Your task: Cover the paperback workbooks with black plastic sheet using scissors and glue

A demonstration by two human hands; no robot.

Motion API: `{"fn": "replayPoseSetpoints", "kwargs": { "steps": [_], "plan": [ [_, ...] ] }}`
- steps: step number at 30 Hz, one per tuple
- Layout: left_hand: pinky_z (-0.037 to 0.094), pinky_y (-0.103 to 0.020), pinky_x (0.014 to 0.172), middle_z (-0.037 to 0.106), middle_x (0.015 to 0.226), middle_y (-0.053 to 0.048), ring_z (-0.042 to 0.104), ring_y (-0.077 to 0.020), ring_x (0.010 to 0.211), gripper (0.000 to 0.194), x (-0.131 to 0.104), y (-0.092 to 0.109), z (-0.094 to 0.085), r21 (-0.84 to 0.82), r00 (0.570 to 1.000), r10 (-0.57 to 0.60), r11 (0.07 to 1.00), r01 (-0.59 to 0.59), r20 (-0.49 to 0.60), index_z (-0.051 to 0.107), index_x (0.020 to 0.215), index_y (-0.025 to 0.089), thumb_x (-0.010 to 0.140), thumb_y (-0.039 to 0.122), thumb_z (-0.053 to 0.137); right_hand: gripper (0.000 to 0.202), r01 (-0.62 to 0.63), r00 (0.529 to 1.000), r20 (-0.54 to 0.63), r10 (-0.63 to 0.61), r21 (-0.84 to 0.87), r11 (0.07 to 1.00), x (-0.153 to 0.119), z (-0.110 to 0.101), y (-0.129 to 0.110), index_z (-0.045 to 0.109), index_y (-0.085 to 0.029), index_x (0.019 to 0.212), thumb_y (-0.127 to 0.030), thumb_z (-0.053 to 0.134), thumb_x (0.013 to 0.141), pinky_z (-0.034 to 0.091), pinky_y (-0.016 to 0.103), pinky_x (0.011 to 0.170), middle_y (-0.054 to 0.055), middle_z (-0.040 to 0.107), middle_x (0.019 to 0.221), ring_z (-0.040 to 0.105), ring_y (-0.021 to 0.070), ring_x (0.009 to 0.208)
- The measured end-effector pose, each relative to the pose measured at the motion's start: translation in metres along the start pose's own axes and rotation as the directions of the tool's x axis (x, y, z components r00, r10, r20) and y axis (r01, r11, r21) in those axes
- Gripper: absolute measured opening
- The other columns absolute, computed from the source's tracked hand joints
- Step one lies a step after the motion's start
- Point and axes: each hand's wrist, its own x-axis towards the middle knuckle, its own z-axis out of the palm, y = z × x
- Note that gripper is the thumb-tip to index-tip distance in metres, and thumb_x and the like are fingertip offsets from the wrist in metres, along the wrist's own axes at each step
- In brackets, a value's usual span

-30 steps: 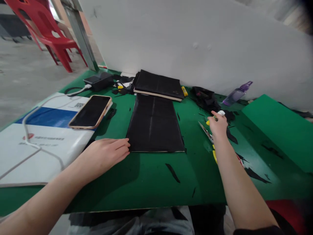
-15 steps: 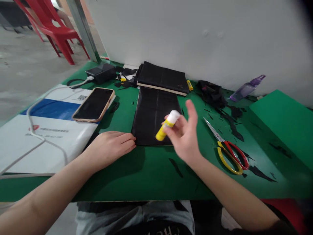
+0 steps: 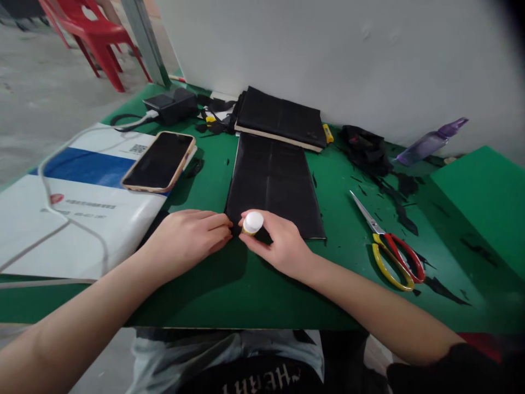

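Observation:
A flat black-covered book (image 3: 274, 186) lies in front of me on the green table. My left hand (image 3: 194, 235) rests at its near left corner, fingers curled and pressed together on the edge; the fingertips are partly hidden. My right hand (image 3: 283, 243) is closed around a glue stick (image 3: 253, 222), held upright with its white end up, close to that same corner. Its lower end is hidden by the fingers, so I cannot tell whether it touches the cover. A second black book (image 3: 281, 117) with pale page edges overlaps the far end of the first.
Scissors (image 3: 389, 251) with red and yellow handles lie to the right among black scraps (image 3: 406, 219). A purple spray bottle (image 3: 430, 143) leans at the back. On the left are a phone (image 3: 159, 162), a white-and-blue packet (image 3: 82, 219), a cable and a black charger (image 3: 172, 105).
My right hand has brought the glue stick left and down to the book's near left corner, turning it upright. My left hand stays at that corner. The view has shifted slightly.

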Motion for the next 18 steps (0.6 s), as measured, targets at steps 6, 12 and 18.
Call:
{"fn": "replayPoseSetpoints", "kwargs": {
  "steps": [6,12,18],
  "plan": [
    [0.050,-0.028,0.063,0.071,0.093,0.000,0.067,-0.0145,0.074,0.031,0.003,0.002,-0.003,0.029,0.999,0.033,0.999,-0.032,-0.030,0.068,0.083,0.019,0.097,0.024,0.041,0.025,-0.065,0.994,-0.092,0.054,-0.126,0.990,-0.017,-0.020,0.009,0.057,-0.020,0.110,-0.031,0.059,0.088,0.056,0.033,0.085,0.006,0.071,0.102,0.068,0.0178,0.096],
    [0.052,-0.028,0.066,0.072,0.094,0.002,0.068,-0.0153,0.079,0.026,0.002,0.001,-0.001,0.053,0.999,0.030,0.998,-0.029,-0.018,0.067,0.084,0.019,0.097,0.025,0.046,0.025,-0.164,0.973,-0.199,0.120,-0.220,0.961,-0.045,-0.050,0.023,0.059,-0.020,0.108,-0.026,0.063,0.084,0.058,0.032,0.076,0.004,0.072,0.094,0.070,0.0177,0.083],
    [0.053,-0.026,0.066,0.072,0.092,0.000,0.067,-0.0140,0.074,0.028,0.004,0.002,-0.002,0.030,1.000,0.011,1.000,-0.010,-0.023,0.067,0.081,0.018,0.097,0.024,0.044,0.027,-0.381,0.909,-0.170,0.381,0.034,0.924,-0.027,-0.079,0.020,0.052,-0.022,0.103,-0.036,0.064,0.084,0.060,0.037,0.078,0.006,0.072,0.099,0.071,0.0206,0.088]
  ]
}}
